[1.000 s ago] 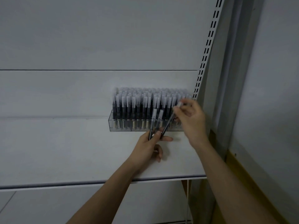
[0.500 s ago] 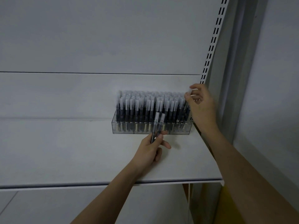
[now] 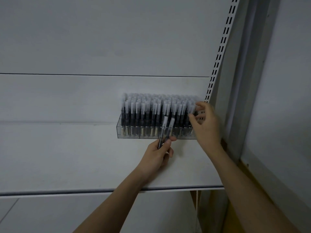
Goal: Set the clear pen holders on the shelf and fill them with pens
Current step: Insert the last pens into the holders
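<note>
Left hand (image 3: 158,153) is holding two spare pens (image 3: 165,130) in a pinching grip before the pen holders (image 3: 134,132) on the shelf (image 3: 67,157). Right hand (image 3: 204,121), blurred, is hovering with loose fingers at the filled rows' right end; filling step nearly done, next taking a spare pen and finding a free slot.

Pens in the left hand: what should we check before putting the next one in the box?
1. Left hand has pens ready: ok, it grips two spare pens upright.
2. Clear pen holder sits flat on the shelf: ok.
3. Right hand free to take a pen: cannot tell, it is blurred at the holder's right end.
4. Empty slot left in the holder: cannot tell, the rows look packed.
5. Pens in the holder standing upright: ok.
</note>
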Available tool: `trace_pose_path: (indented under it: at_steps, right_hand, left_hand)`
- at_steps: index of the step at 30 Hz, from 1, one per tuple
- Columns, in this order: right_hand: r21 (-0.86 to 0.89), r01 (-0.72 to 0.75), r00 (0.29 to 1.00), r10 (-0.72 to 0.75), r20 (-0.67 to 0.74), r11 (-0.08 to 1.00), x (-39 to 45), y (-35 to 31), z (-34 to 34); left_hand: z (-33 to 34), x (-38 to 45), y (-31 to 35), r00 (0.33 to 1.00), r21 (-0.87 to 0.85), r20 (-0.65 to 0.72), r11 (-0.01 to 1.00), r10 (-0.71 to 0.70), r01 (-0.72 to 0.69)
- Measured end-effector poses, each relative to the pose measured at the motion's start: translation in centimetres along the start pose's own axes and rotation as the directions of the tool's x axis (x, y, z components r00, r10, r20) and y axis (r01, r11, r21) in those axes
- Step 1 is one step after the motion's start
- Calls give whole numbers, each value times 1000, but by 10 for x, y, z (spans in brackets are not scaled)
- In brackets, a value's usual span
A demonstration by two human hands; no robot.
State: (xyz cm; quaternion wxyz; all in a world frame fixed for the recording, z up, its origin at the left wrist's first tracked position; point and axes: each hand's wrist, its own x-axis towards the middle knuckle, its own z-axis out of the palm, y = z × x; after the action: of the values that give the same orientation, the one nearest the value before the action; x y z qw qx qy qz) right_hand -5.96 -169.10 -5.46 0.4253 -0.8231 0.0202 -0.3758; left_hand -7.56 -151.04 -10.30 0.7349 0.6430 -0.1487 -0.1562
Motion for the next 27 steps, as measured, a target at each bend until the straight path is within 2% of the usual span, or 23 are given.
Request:
trace_pose_path:
  at_steps: [2,4,8,10,12,15,18,21,23,27]
  right_hand:
    - [87,-52,998,54,-22,995,-13,-5,1]
    - [217,-157,986,140,93,963,-22,-7,6]
    - [395,-384,908,263,325,835,-32,-10,13]
    - [452,-439,879,268,394,776,-34,-13,12]
    - [477,-433,879,241,411,765,-33,-16,9]
    - [499,-387,913,248,324,775,-23,-18,1]
    - [500,-286,958,260,123,817,-3,-18,-11]
    - [413,-148,981,187,-56,899,13,-20,-23]
    - [364,-93,984,140,-106,927,19,-22,-27]
    - [238,-60,990,88,-108,969,26,-18,-26]
  left_hand:
    - [0,0,0,1000,1,5,1000,3,-3]
    - [0,0,0,1000,7,16,1000,13,-13]
    - [-1,-2,2,998,47,68,999,9,-13]
    - [-1,-3,2,996,78,89,997,15,-22]
    - [-1,-4,3,995,94,96,995,13,-22]
    - [0,-5,3,997,46,82,999,1,-4]
    - [-1,-5,2,999,22,35,1000,-3,3]
    - [-2,-4,3,1000,51,16,999,11,-12]
    - [-1,-4,4,1000,44,8,999,10,-11]
    - [1,-3,5,999,-60,3,997,-49,50]
